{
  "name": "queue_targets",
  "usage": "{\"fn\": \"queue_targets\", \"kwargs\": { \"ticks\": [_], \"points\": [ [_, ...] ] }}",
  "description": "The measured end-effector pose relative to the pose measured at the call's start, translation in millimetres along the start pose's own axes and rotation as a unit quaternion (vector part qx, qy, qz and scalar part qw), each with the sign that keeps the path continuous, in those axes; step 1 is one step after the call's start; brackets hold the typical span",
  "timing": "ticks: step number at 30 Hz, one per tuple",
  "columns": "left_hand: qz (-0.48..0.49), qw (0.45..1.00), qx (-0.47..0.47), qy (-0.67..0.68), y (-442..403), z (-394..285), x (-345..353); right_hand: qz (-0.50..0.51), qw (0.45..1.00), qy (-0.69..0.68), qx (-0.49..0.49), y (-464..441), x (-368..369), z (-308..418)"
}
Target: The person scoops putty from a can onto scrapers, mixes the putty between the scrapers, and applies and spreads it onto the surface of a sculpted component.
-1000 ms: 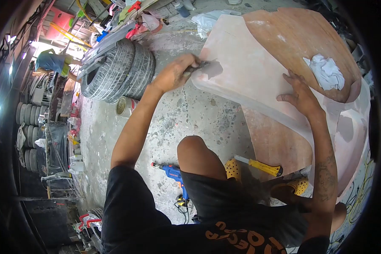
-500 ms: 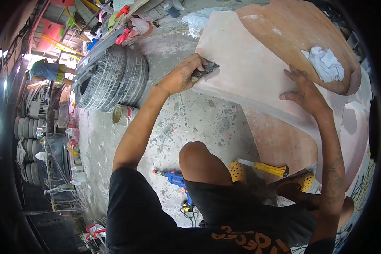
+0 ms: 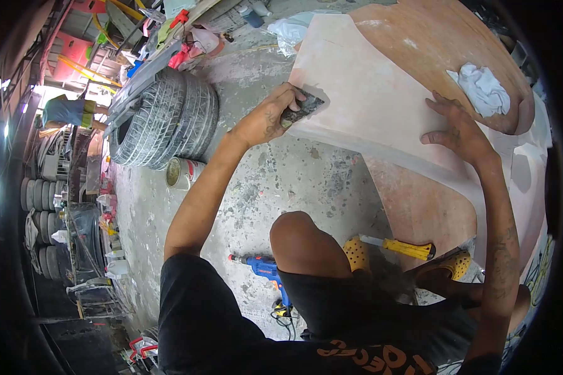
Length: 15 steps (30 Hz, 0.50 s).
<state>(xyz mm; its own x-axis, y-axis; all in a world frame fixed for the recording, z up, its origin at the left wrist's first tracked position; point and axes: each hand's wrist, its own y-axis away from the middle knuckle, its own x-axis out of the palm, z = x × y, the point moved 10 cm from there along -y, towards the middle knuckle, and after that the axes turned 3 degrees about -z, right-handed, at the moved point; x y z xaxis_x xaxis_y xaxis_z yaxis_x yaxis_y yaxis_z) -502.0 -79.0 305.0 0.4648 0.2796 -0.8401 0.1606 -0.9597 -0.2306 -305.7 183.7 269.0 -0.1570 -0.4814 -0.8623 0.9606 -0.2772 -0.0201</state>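
Observation:
In my left hand I grip a dark, mottled flat piece with a pointed corner; its exact kind is unclear. It lies against the left edge of a large pale, pinkish-white shaped panel. A grey patch shows on the panel around the piece's tip. My right hand is open over the panel's right part, thumb and fingers apart and holding nothing. It appears to rest on the surface. A crumpled white cloth lies just beyond it on a brown, worn section.
Two stacked tires and a can stand at left. On the floor are a blue power drill with a cord and a yellow-handled tool by my yellow clogs. Another person stands far left.
My left hand and the dark piece have shifted slightly at the panel edge, and more grey shows around the tip. The whole view has shifted a little; my right hand stays open.

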Motion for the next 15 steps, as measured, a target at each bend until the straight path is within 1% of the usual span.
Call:
{"fn": "queue_targets", "kwargs": {
  "ticks": [4,7,10,13,15],
  "points": [
    [-0.004,1.0,0.002,0.019,5,-3,-2,-0.005,1.0,0.004,-0.009,-1,0,-1],
    [-0.008,1.0,0.025,0.007,10,-6,-3,-0.01,1.0,0.0,-0.014,-1,-2,1],
    [0.007,1.0,0.002,-0.001,18,-2,-2,-0.009,1.0,0.001,-0.011,-1,-3,2],
    [0.001,1.0,-0.001,-0.013,26,-12,-8,-0.01,1.0,-0.005,0.006,0,-4,5],
    [0.022,0.999,-0.029,-0.02,37,-10,-15,-0.006,1.0,0.002,-0.002,-2,-2,3]
  ]
}}
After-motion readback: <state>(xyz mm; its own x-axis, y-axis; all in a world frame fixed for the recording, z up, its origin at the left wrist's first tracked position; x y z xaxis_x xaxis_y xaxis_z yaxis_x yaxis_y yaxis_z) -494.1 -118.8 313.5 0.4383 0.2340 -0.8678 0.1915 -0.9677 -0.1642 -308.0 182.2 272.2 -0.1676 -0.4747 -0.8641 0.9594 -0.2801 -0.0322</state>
